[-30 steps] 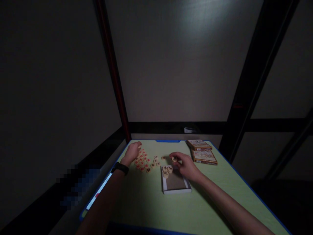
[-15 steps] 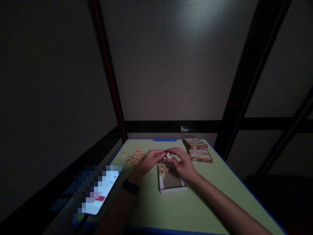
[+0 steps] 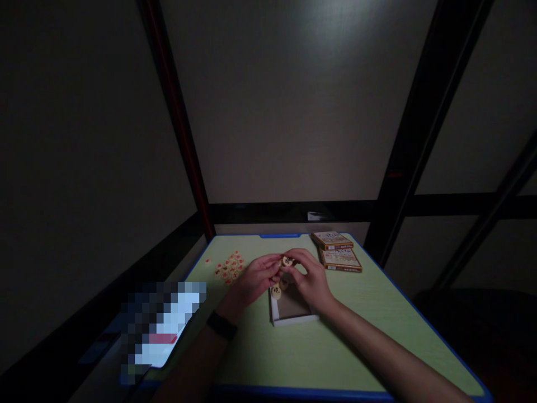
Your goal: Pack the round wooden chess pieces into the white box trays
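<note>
Above the far end of a small open box tray [image 3: 296, 320], my two hands meet at a few round Chinese chess pieces. My right hand [image 3: 314, 278] pinches a pale Chinese chess piece [image 3: 287, 261] with a dark character between thumb and fingers. Close against it, my left hand [image 3: 255, 278] has its fingers curled on the pieces from the other side; how many it holds is hidden. Below, black-marked pieces [image 3: 276, 291] lie in the tray's far left corner, partly covered by my hands.
Left of my left hand is a spread of red-marked pieces [image 3: 230, 268], with a single piece [image 3: 207, 260] farther left. Two patterned boxes [image 3: 340, 259] overlap at the back right. A lit tablet-like screen [image 3: 178, 322] stands at the table's left edge. The green tabletop [image 3: 289, 358] has a blue rim.
The view has shifted slightly. My left fingers have come up over the tray's far corner, covering more pieces there. The dark-marked piece between my hands has turned a little.
</note>
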Available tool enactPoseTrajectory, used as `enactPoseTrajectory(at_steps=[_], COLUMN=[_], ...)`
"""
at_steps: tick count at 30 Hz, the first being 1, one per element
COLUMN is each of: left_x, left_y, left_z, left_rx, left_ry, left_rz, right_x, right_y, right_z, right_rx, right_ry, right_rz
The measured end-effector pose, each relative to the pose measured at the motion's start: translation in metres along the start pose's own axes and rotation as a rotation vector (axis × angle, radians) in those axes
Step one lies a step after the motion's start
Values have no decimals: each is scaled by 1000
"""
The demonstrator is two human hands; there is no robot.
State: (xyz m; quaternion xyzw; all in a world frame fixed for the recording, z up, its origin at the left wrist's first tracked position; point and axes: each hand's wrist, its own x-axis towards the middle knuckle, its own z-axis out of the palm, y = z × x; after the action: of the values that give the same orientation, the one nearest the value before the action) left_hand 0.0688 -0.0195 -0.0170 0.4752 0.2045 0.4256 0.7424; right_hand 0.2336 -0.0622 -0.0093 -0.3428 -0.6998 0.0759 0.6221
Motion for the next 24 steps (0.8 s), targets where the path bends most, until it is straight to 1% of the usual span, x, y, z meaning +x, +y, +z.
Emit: enactPoseTrajectory(at_steps=[2, 5, 8, 11, 13, 18, 20, 24], left_x=[1, 1, 1, 0, 0, -2, -2, -1], left_y=[0, 3, 4, 3, 3, 4, 4, 3], left_z=[2, 3, 2, 1, 2, 8, 8, 7], left_rx=[-21, -10, 36, 74, 71, 18, -1, -9], left_ry=[1, 39, 77, 82, 57, -90, -91, -74], left_rz=[10, 8, 10, 9, 15, 27, 24, 1], right_x=[-1, -3, -4, -6, -7, -4, -3, -2], right_y=[-2, -2, -1, 0, 0, 4, 4, 4], right_z=[2, 3, 3, 3, 3, 0, -2, -2], right_rx=[-6, -16, -35, -56, -66, -117, -131, -125], right_ry=[17, 24, 8, -14, -22, 7, 2, -56], right_rz=[1, 4, 2, 7, 9, 5, -4, -39])
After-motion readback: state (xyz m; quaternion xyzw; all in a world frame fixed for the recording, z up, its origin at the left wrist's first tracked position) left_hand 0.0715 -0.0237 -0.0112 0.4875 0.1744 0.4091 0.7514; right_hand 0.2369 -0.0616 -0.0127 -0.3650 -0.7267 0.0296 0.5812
